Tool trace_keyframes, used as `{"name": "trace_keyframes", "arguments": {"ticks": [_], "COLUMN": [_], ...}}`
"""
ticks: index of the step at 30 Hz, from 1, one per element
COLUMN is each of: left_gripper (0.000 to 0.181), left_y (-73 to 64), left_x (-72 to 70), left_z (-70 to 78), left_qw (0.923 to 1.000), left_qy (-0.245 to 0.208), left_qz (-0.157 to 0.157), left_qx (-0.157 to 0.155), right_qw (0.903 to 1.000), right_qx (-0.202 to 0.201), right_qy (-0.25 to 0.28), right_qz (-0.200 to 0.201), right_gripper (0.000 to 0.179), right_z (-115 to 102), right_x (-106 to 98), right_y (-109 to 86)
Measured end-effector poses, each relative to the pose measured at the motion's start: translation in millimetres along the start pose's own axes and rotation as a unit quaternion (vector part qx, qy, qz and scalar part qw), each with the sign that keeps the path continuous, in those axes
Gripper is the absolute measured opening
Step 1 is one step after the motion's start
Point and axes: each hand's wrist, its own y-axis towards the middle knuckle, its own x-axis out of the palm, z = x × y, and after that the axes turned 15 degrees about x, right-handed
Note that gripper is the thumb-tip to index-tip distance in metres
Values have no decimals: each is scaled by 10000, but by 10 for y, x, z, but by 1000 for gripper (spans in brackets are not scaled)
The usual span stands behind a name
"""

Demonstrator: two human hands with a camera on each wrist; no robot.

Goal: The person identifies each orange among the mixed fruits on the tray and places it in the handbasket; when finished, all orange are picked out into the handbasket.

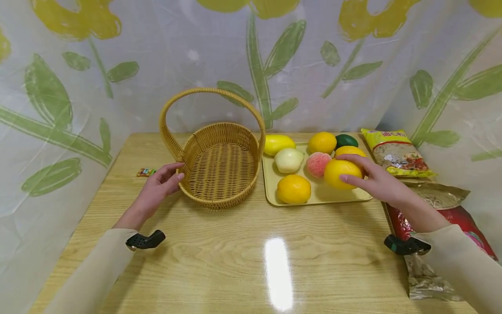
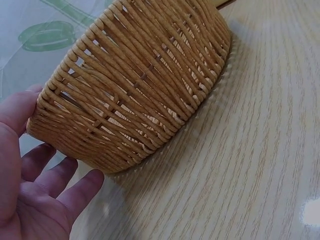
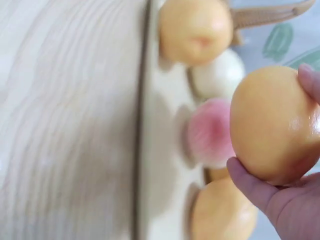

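Note:
In my right hand (image 1: 372,179) is a round yellow-orange fruit (image 1: 340,174), gripped between thumb and fingers above the right part of a pale yellow tray (image 1: 270,185). The right wrist view has this fruit (image 3: 272,125) raised beside a pink peach (image 3: 212,132). My left hand (image 1: 158,187) touches the left side of a wicker basket (image 1: 221,203) with a tall arched handle. Seen from the left wrist, its relaxed fingers (image 2: 82,192) lie by the woven wall (image 2: 140,85), with the thumb at the rim. Nothing lies inside the basket.
On the tray sit a pale pear-like fruit (image 1: 289,160), a long yellow fruit (image 1: 279,145), a dark green fruit (image 1: 347,140) and several yellow-orange ones. A yellow food bag (image 1: 400,152) and a red bag (image 1: 459,218) lie at right. A small wrapper (image 1: 146,172) lies left of the basket.

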Motion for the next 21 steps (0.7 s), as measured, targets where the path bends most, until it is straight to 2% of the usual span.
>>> {"name": "trace_keyframes", "arguments": {"ticks": [6, 13, 21], "left_gripper": [58, 59, 58], "left_y": [-3, 0, 0], "left_x": [-8, -3, -2], "left_z": [-6, 12, 2], "left_qw": [10000, 10000, 10000], "left_qy": [7, 46, -26], "left_qz": [9, 19, 5], "left_qx": [-19, -79, -16], "right_qw": [9999, 9998, 9990], "right_qx": [-36, 114, -253], "right_qy": [145, 168, 377], "right_qz": [-57, 24, 22], "right_gripper": [47, 50, 49], "right_z": [-278, -622, -868], "right_x": [-9, 120, 346], "right_y": [-73, -125, -15]}}
